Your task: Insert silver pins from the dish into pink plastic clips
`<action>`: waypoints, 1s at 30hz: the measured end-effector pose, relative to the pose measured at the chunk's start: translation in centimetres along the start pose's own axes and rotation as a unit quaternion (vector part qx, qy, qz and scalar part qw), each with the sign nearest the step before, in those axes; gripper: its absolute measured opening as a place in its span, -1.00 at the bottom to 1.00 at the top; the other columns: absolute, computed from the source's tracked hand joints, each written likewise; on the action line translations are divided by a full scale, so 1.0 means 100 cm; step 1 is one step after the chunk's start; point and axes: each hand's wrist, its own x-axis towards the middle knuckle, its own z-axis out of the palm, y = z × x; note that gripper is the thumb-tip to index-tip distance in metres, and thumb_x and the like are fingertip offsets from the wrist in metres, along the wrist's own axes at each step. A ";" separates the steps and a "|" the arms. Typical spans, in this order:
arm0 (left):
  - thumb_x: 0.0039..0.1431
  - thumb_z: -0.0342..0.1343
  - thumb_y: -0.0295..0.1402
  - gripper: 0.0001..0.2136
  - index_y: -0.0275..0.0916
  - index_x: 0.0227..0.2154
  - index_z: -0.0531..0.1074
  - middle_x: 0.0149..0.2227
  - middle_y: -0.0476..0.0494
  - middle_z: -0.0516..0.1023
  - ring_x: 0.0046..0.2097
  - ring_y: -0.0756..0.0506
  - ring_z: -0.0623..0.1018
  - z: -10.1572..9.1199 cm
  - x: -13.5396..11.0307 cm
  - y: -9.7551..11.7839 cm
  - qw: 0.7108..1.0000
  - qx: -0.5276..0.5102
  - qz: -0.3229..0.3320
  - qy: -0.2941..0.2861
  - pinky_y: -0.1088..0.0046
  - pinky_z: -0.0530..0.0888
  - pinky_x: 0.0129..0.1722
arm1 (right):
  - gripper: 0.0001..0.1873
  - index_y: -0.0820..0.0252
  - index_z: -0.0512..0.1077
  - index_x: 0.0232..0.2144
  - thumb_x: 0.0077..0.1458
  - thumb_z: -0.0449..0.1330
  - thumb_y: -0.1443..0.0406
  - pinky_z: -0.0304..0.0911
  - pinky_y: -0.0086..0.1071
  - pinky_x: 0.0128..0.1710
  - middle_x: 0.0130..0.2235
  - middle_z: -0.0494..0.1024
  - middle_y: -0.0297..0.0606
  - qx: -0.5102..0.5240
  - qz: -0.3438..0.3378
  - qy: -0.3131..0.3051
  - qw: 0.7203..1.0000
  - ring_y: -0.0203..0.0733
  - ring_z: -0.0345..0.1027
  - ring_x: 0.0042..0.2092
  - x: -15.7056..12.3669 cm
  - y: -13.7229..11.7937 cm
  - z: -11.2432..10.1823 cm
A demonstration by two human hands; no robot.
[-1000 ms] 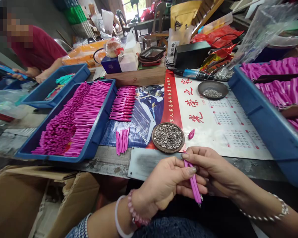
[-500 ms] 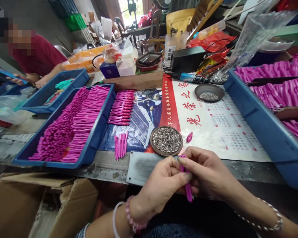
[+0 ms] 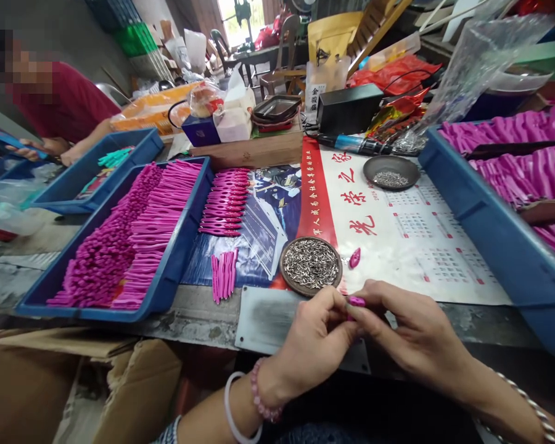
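My left hand (image 3: 315, 342) and my right hand (image 3: 407, 333) meet at the table's front edge, both pinched on one pink plastic piece (image 3: 356, 301); only its top end shows between the fingertips. Just beyond them sits a round dish of small metal pins (image 3: 311, 265), with a loose pink bit (image 3: 354, 258) to its right. A small bundle of pink pieces (image 3: 225, 274) lies left of the dish, and a row of pink pieces (image 3: 226, 202) is laid out farther back.
A blue tray (image 3: 176, 259) full of pink parts stands at the left, another blue tray (image 3: 490, 222) at the right. A second pin dish (image 3: 391, 172) rests on the calendar sheet (image 3: 420, 240). A cardboard box (image 3: 74, 382) is below left. Another person (image 3: 60, 105) works at far left.
The pink piece hung down from my fingers before; now it is drawn up between both hands with only its top end showing. The hands have shifted slightly toward the pin dish.
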 end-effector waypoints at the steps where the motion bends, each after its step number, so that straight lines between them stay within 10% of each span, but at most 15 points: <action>1: 0.16 0.21 -0.26 -0.77 -0.25 -0.38 0.28 -0.42 0.00 0.40 -0.38 0.05 0.40 0.001 0.001 0.000 1.000 0.006 0.001 0.001 0.53 0.32 -0.37 | -0.84 0.18 0.38 -0.39 0.28 0.11 0.36 0.18 -0.48 -0.51 -0.50 0.41 -0.38 -0.005 0.005 0.001 1.000 -0.34 0.30 -0.51 -0.001 0.001 -0.001; 19: 0.14 0.24 -0.28 -0.77 -0.28 -0.40 0.30 -0.44 0.01 0.42 -0.39 0.07 0.43 0.005 0.008 -0.001 0.999 -0.022 -0.022 0.008 0.57 0.36 -0.36 | -0.80 0.21 0.41 -0.41 0.27 0.12 0.28 0.23 -0.46 -0.47 -0.47 0.46 -0.32 0.074 0.103 -0.012 0.992 -0.29 0.35 -0.44 -0.002 0.004 -0.003; 22: 0.05 0.31 -0.22 -0.69 -0.28 -0.39 0.30 -0.49 0.01 0.45 -0.43 0.05 0.49 0.010 0.011 0.007 0.995 -0.072 -0.071 0.006 0.57 0.40 -0.41 | -0.73 0.19 0.37 -0.46 0.23 0.19 0.17 0.23 -0.49 -0.57 -0.51 0.43 -0.35 0.260 0.261 -0.017 0.930 -0.32 0.31 -0.53 0.001 0.002 -0.005; 26: 0.01 0.33 -0.18 -0.66 -0.30 -0.38 0.33 -0.49 -0.12 0.55 -0.49 -0.02 0.57 0.016 0.011 0.012 0.973 -0.166 -0.158 -0.010 0.56 0.49 -0.50 | -0.66 0.17 0.32 -0.50 0.08 0.35 0.12 0.09 -0.58 -0.76 -0.68 0.27 -0.51 0.515 0.395 -0.003 0.760 -0.43 0.10 -0.73 -0.001 0.005 -0.002; 30: 0.18 0.17 -0.18 -0.72 -0.34 -0.34 0.38 -0.43 -0.24 0.60 -0.49 -0.02 0.59 0.021 0.005 0.005 0.956 -0.238 -0.173 -0.005 0.57 0.53 -0.50 | -0.64 0.21 0.34 -0.54 0.02 0.41 0.16 0.03 -0.66 -0.80 -0.75 0.23 -0.54 0.574 0.428 0.000 0.698 -0.51 0.00 -0.77 -0.008 0.010 0.002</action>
